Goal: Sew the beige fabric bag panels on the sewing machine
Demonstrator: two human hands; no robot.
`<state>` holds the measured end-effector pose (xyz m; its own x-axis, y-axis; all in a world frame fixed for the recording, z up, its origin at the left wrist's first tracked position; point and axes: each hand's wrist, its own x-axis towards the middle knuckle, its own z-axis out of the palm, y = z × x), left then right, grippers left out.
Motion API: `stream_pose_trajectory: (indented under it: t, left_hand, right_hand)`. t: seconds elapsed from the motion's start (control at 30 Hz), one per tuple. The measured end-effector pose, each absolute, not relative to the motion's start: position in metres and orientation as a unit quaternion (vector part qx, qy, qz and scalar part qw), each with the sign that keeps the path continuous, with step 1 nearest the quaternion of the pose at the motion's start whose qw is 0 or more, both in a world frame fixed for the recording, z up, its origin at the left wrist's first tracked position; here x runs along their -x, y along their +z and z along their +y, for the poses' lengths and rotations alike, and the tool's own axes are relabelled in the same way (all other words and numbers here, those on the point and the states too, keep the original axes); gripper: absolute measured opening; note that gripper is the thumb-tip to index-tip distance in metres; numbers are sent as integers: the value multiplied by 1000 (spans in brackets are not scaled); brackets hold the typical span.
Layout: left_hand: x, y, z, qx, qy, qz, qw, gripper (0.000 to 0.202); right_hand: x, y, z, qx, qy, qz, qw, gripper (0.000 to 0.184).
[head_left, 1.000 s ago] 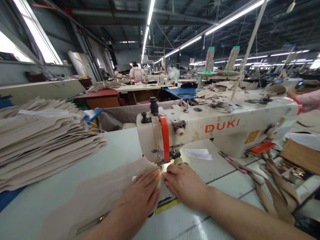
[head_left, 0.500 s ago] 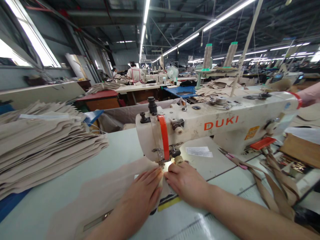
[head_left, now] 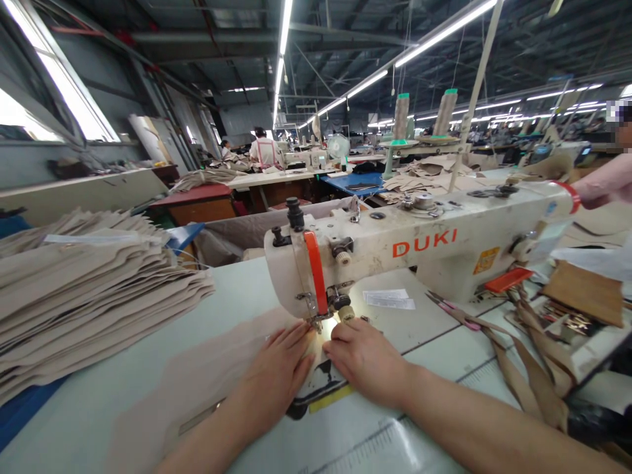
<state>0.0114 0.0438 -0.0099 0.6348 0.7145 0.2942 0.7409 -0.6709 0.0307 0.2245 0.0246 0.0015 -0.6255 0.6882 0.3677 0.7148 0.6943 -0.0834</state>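
Observation:
A pale beige fabric piece (head_left: 197,368) lies on the sewing machine table, its right end under the presser foot (head_left: 317,324). My left hand (head_left: 281,362) rests flat on that end, fingers stretched toward the needle area. On the other side, my right hand (head_left: 365,361) has its fingers curled together beside the foot, at the fabric's edge. Whatever its fingertips hold is hidden. The white sewing machine (head_left: 365,257), with an orange guard (head_left: 316,271), stands directly beyond both hands. Its lamp lights the spot between them.
Stacked fabric pieces (head_left: 89,289) rise at the left. White paper strips (head_left: 389,299) and pink-handled scissors (head_left: 454,312) lie right of the needle, near beige straps (head_left: 536,368). Thread cones (head_left: 401,118) stand behind the machine. Another person's arm (head_left: 605,179) reaches in at the far right.
The fabric between my hands has shifted toward the needle, and more of the machine bed shows in front of it. My left hand has moved slightly left. The view has shifted a little.

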Motion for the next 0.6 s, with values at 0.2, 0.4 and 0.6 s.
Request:
stream_pose_trajectory:
  t: [0.2,0.4,0.6]
  left_hand:
    - [9,-8,1,905,-96,-411,60,43]
    - [32,17,-59,865,-156,-444,176,65]
    - [103,-13,-105,847,-152,-466,204,89]
  right_hand:
    - [-229,0,18,367,-1,-893,260,21]
    - [-229,-6,17,318,28,-898,303,24]
    - [-230,-3,10,294,53,-903,310,27]
